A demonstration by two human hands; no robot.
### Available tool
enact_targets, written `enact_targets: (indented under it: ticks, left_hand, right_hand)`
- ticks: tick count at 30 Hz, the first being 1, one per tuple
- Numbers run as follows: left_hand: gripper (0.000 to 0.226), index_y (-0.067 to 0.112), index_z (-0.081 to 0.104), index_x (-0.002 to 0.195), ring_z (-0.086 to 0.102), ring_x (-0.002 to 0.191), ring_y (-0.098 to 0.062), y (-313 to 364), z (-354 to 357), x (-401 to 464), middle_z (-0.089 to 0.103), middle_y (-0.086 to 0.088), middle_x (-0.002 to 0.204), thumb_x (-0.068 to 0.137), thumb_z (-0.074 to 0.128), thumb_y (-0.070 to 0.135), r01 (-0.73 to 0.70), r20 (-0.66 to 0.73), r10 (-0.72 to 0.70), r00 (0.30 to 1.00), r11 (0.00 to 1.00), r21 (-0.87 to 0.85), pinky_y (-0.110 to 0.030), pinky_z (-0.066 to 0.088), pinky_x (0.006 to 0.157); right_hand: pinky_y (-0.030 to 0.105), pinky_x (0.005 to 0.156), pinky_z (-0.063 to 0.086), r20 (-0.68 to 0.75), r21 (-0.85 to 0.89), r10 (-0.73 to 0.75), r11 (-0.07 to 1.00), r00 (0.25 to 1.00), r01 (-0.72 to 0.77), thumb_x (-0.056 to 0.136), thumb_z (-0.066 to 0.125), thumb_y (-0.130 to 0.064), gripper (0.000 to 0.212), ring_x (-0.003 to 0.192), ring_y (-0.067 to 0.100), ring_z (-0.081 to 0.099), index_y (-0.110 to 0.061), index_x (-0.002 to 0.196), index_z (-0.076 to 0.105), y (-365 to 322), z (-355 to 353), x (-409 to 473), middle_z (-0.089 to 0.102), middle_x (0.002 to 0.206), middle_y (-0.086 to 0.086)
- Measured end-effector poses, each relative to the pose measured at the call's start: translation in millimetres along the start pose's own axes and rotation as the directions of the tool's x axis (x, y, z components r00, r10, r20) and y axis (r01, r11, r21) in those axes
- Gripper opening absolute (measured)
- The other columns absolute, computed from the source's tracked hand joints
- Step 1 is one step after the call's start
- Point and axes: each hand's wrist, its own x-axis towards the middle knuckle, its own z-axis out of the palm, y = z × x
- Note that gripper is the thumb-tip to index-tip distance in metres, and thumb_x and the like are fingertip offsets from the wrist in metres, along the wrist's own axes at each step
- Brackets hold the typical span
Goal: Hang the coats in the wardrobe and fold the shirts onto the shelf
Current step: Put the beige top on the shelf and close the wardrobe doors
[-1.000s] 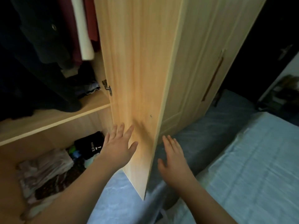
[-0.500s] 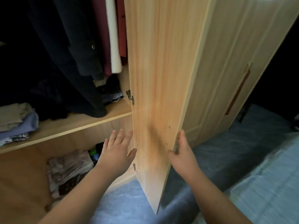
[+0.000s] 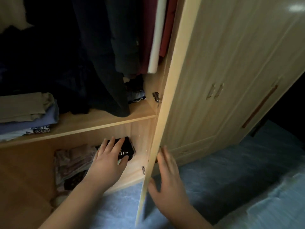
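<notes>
From the head camera, the wardrobe door (image 3: 166, 90) stands edge-on in the middle of the view, running from the top down to the near floor. The left hand (image 3: 108, 160) reaches out on the left side of the door, fingers straight and spread, holding nothing; it hangs in front of the lower compartment, over a black folded garment with white lettering (image 3: 126, 150); whether it touches the garment I cannot tell. The right hand (image 3: 170, 184) is on the right side of the door, fingers straight and slightly blurred, thumb close to the door's edge; it grips nothing.

Inside the wardrobe, dark coats (image 3: 102, 55) hang in the upper part, with a dark red garment (image 3: 147, 30) and a white one (image 3: 156, 38) beside them on the right. On the shelf (image 3: 92, 123), at the left, lies a stack of folded shirts (image 3: 28, 111): beige on top, pale blue beneath, a patterned one at the bottom. In the lower compartment, left of the black garment, lies a pile of pale patterned folded cloth (image 3: 72, 161).

Right of the door are the closed wardrobe doors (image 3: 231, 80) with a brown handle (image 3: 259, 107). A blue-grey cover (image 3: 214, 187) fills the near right.
</notes>
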Motion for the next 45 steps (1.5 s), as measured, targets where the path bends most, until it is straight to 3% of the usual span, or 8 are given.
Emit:
enact_targets:
  ticks: [3, 6, 9, 13, 19, 33, 40, 45]
  left_hand:
    - [0.068, 0.031, 0.017, 0.155, 0.002, 0.152, -0.026, -49.4, -21.6, 7.2, 0.015, -0.005, 0.164, 0.096, 0.047, 0.047, 0.040, -0.044, -0.040, 0.998, 0.999, -0.009, -0.043, 0.011, 0.123]
    - [0.071, 0.029, 0.018, 0.155, 0.002, 0.152, -0.025, -95.0, -51.1, 15.4, 0.016, -0.005, 0.163, 0.094, 0.051, 0.047, 0.098, -0.071, -0.101, 0.992, 0.995, -0.035, -0.040, 0.011, 0.123]
    - [0.068, 0.033, 0.014, 0.155, 0.001, 0.151, -0.022, -137.3, -80.8, 21.2, 0.014, 0.000, 0.164, 0.097, 0.046, 0.048, 0.150, -0.093, -0.156, 0.983, 0.986, -0.077, -0.039, 0.011, 0.123]
    - [0.065, 0.031, 0.017, 0.153, 0.004, 0.151, -0.022, -178.4, -105.2, 24.4, 0.016, 0.001, 0.163, 0.097, 0.046, 0.047, 0.199, -0.131, -0.214, 0.968, 0.972, -0.122, -0.042, 0.017, 0.122]
    - [0.063, 0.028, 0.024, 0.152, 0.007, 0.150, -0.022, -206.6, -111.2, 32.1, 0.022, -0.001, 0.161, 0.096, 0.051, 0.040, 0.227, -0.155, -0.244, 0.957, 0.967, -0.118, -0.037, 0.016, 0.121]
    - [0.060, 0.031, 0.022, 0.152, -0.005, 0.151, -0.021, -182.7, -114.8, 92.2, 0.007, 0.000, 0.164, 0.098, 0.047, 0.041, 0.423, -0.218, -0.423, 0.879, 0.905, -0.051, -0.040, 0.014, 0.120]
    - [0.062, 0.033, 0.018, 0.152, -0.006, 0.151, -0.021, -159.6, -99.3, 79.4, 0.006, 0.003, 0.164, 0.098, 0.046, 0.041, 0.575, -0.228, -0.577, 0.784, 0.814, -0.083, -0.041, 0.012, 0.120]
    - [0.065, 0.037, 0.016, 0.152, -0.009, 0.151, -0.024, -154.8, -93.1, 24.9, 0.006, 0.004, 0.164, 0.096, 0.047, 0.044, 0.690, -0.226, -0.676, 0.701, 0.724, -0.023, -0.041, 0.008, 0.122]
  right_hand:
    - [0.013, 0.111, -0.010, 0.072, -0.064, -0.143, 0.987, 0.987, 0.147, 0.096, 0.048, -0.040, 0.085, 0.136, -0.013, -0.029, -0.047, 0.149, -0.018, -31.8, 23.3, 38.0, -0.032, 0.151, -0.033]
    - [0.027, 0.120, 0.017, 0.114, -0.099, -0.252, 0.960, 0.961, 0.263, 0.094, 0.044, -0.039, 0.076, 0.151, 0.006, -0.001, -0.038, 0.156, 0.000, -63.5, 59.5, 84.4, -0.025, 0.159, -0.020]
    - [0.039, 0.112, 0.035, 0.162, -0.130, -0.235, 0.958, 0.958, 0.257, 0.093, 0.046, -0.038, 0.078, 0.147, 0.023, 0.020, -0.039, 0.156, -0.001, -93.4, 90.6, 129.2, -0.030, 0.159, -0.016]
    - [0.037, 0.117, 0.027, 0.168, -0.158, -0.174, 0.967, 0.970, 0.201, 0.092, 0.052, -0.033, 0.088, 0.145, 0.028, 0.021, -0.034, 0.156, -0.009, -123.3, 124.5, 169.5, -0.038, 0.156, -0.010]
    - [0.038, 0.106, 0.040, 0.170, -0.258, -0.145, 0.948, 0.975, 0.186, 0.086, 0.057, -0.032, 0.096, 0.126, 0.031, 0.044, -0.025, 0.158, -0.006, -133.7, 143.7, 206.7, -0.039, 0.156, 0.003]
    - [0.046, 0.120, 0.023, 0.371, -0.227, -0.314, 0.882, 0.874, 0.413, 0.088, 0.054, -0.040, 0.095, 0.150, 0.038, -0.012, -0.023, 0.156, -0.011, -115.2, 142.9, 269.7, -0.053, 0.144, 0.012]
    - [0.042, 0.119, 0.026, 0.438, -0.057, -0.477, 0.831, 0.762, 0.553, 0.087, 0.057, -0.034, 0.087, 0.151, 0.034, -0.008, -0.035, 0.156, 0.004, -90.2, 131.8, 277.6, -0.053, 0.146, 0.006]
    - [0.047, 0.117, 0.027, 0.455, -0.138, -0.439, 0.825, 0.774, 0.549, 0.078, 0.065, -0.038, 0.096, 0.147, 0.050, -0.002, -0.027, 0.158, 0.012, -96.4, 139.2, 271.1, -0.039, 0.150, 0.026]
